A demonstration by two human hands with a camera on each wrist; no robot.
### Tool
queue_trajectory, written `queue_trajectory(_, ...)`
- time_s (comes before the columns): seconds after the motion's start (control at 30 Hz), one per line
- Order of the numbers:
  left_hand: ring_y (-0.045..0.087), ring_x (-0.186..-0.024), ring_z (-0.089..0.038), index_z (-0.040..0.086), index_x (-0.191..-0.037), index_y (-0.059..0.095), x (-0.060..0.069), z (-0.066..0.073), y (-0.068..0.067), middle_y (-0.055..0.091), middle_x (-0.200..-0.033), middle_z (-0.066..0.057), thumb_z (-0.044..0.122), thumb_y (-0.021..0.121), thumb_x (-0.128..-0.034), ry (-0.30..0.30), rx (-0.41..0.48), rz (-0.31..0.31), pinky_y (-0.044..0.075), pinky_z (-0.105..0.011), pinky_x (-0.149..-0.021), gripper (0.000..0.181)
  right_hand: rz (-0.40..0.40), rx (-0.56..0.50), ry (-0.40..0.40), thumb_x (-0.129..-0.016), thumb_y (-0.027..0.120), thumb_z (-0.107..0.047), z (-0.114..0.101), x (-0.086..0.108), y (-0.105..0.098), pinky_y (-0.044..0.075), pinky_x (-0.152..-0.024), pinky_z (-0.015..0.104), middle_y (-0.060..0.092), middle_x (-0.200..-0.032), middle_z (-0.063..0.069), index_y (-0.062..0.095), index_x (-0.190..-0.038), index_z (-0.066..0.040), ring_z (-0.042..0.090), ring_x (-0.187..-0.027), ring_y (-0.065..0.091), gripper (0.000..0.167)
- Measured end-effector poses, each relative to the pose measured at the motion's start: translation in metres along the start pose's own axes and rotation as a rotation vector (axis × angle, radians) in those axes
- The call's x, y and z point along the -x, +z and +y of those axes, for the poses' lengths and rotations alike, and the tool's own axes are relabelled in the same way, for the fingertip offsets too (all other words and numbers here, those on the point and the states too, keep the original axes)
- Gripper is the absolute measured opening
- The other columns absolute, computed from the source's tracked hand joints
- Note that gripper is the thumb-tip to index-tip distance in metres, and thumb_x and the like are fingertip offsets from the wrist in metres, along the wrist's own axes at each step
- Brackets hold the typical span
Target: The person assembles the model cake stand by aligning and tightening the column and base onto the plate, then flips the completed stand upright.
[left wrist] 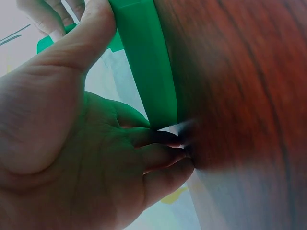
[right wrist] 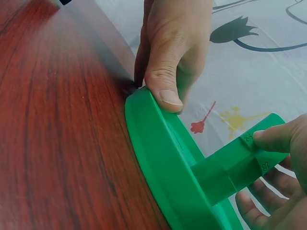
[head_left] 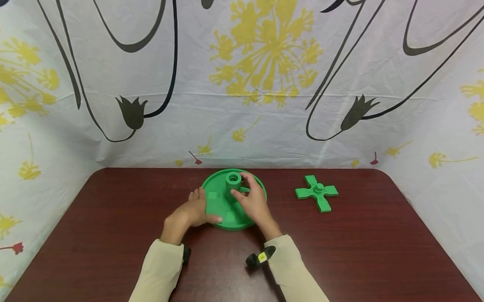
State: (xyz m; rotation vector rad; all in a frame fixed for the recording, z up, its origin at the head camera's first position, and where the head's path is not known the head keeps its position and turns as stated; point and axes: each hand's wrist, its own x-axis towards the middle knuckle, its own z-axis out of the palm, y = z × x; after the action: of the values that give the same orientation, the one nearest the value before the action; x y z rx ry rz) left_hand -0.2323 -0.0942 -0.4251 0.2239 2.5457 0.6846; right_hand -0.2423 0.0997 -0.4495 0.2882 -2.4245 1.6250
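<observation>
A round green base with a raised rim (head_left: 236,221) lies on the table, and a hollow green post (head_left: 233,183) stands upright at its middle. My left hand (head_left: 188,213) holds the base's left side, its thumb over the rim and its fingers along the outer edge. With thumb and fingers my right hand (head_left: 255,201) grips the post near its top. In the right wrist view, small raised marks show on the post (right wrist: 225,170). A green four-armed cross piece (head_left: 318,190) with a short round stub lies apart, to the right of the base.
The dark red-brown wooden table (head_left: 369,253) has rounded far corners. Behind it and along both sides hangs a white cloth (head_left: 177,135) with yellow, grey and red flower prints. A dark band with a small device (head_left: 259,258) sits at the right wrist.
</observation>
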Motion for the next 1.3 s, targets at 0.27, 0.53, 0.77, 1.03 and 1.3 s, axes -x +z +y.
queue_trajectory(0.27,-0.001,-0.150,-0.045,-0.011,-0.154,-0.006,-0.0006,-0.0008,0.0004,-0.002,-0.162,-0.031,0.046,0.071,-0.0904,0.003,-0.019,-0.001,0.020,-0.056,-0.119,0.114,-0.017,0.000,0.013,-0.091,0.072,-0.011,-0.0018,0.0011,-0.0009,0.054,-0.090,0.043,0.060,-0.133,0.012,0.051,-0.140,-0.008,0.029,-0.121,0.060,0.054)
queue_trajectory(0.53,0.000,-0.151,-0.045,-0.011,-0.154,-0.005,-0.0006,-0.0008,-0.0016,-0.001,-0.162,-0.031,0.046,0.070,-0.0905,0.006,-0.029,-0.004,0.021,-0.055,-0.119,0.114,-0.064,-0.038,-0.008,-0.095,0.066,-0.007,-0.0016,0.0007,-0.0021,0.049,-0.097,0.049,0.051,-0.144,0.014,0.041,-0.147,-0.007,0.029,-0.135,0.049,0.058)
queue_trajectory(0.77,0.001,-0.150,-0.046,-0.011,-0.154,-0.004,-0.0008,-0.0012,-0.0031,0.000,-0.161,-0.032,0.047,0.070,-0.0906,0.017,-0.042,-0.003,0.022,-0.056,-0.118,0.113,-0.015,-0.007,-0.009,-0.092,0.070,-0.006,-0.0029,-0.0006,0.0007,0.051,-0.092,0.048,0.059,-0.131,0.015,0.046,-0.143,-0.002,0.032,-0.120,0.058,0.056)
queue_trajectory(1.03,0.001,-0.150,-0.046,-0.011,-0.154,-0.004,-0.0016,-0.0020,-0.0020,0.000,-0.161,-0.032,0.047,0.070,-0.0904,0.017,-0.045,-0.001,0.023,-0.056,-0.118,0.114,-0.007,0.011,0.007,-0.091,0.072,-0.011,-0.0030,-0.0004,0.0025,0.052,-0.092,0.048,0.060,-0.131,0.013,0.048,-0.142,-0.004,0.030,-0.121,0.058,0.056)
queue_trajectory(1.3,0.001,-0.151,-0.045,-0.011,-0.154,-0.004,-0.0012,-0.0015,-0.0010,0.000,-0.162,-0.032,0.048,0.070,-0.0906,0.011,-0.047,-0.004,0.023,-0.056,-0.118,0.114,-0.018,-0.004,-0.002,-0.094,0.069,-0.012,-0.0030,0.0001,-0.0002,0.052,-0.093,0.046,0.059,-0.134,0.013,0.048,-0.143,-0.007,0.028,-0.125,0.057,0.053)
